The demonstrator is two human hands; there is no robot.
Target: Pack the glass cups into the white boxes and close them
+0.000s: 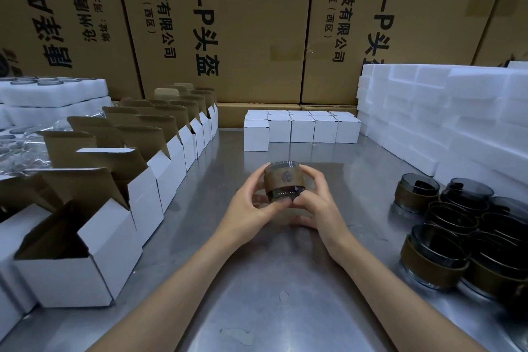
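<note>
A dark glass cup (283, 180) with a brown sleeve is held upright over the middle of the steel table (257, 280). My left hand (253, 206) grips its left side and my right hand (311, 200) grips its right side, thumbs meeting at its base. A row of open white boxes (108, 226) with brown insides runs along the left. Several closed white boxes (303, 127) stand in a block at the back. More sleeved glass cups (445, 226) are piled at the right.
White foam blocks (445, 111) are stacked at the back right. White foam trays holding cups (51, 91) and clear plastic wrap (17, 157) lie at the far left. Large brown cartons (228, 26) wall off the back.
</note>
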